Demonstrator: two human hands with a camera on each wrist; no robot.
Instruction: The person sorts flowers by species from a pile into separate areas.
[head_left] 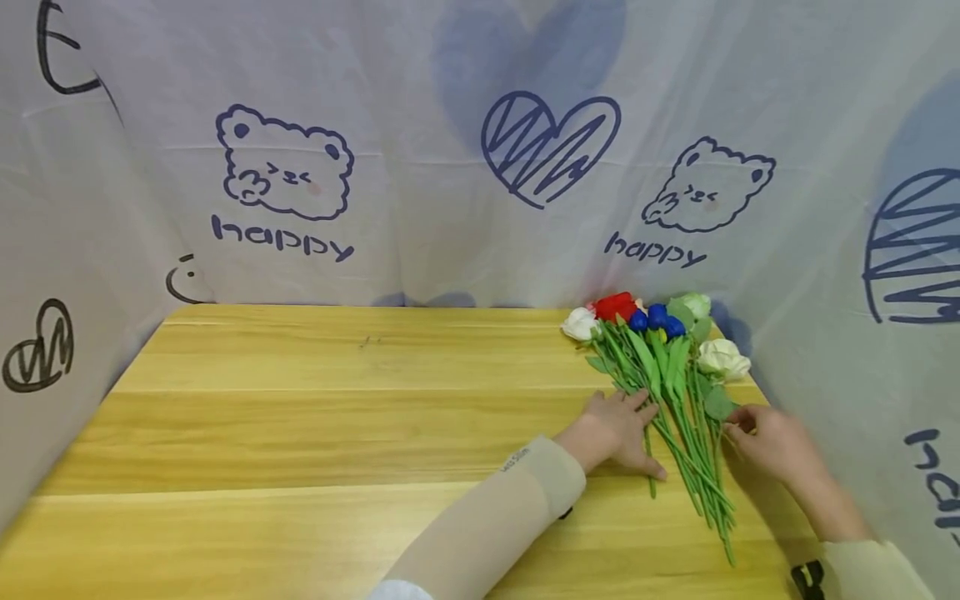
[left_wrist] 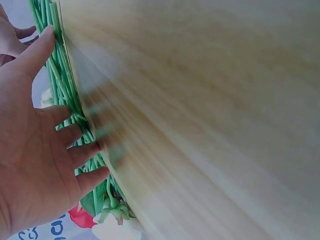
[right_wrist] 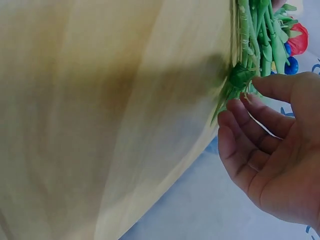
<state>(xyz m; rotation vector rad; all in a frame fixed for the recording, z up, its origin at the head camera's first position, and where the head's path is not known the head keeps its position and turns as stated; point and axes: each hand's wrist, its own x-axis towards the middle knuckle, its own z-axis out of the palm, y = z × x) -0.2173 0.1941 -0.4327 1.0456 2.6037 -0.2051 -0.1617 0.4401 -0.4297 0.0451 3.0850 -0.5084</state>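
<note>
A bunch of flowers (head_left: 678,392), artificial by their look, lies at the right of the wooden table, blooms toward the back and green stems (head_left: 712,492) toward the front. Red, white, pale green and blue heads show. My left hand (head_left: 618,427) lies at the bunch's left side with fingers spread, fingertips over the stems (left_wrist: 62,75). On the other side, my right hand (head_left: 776,442) has curled fingers, and its thumb and index finger pinch a flower by a green leaf (right_wrist: 241,76). The exact pinch point is partly hidden.
The wooden table (head_left: 337,433) extends left of the flowers. A printed cloth (head_left: 420,208) hangs behind it and along both sides. Close to my right hand runs the table's right edge. A dark strap (head_left: 807,579) is on my right wrist.
</note>
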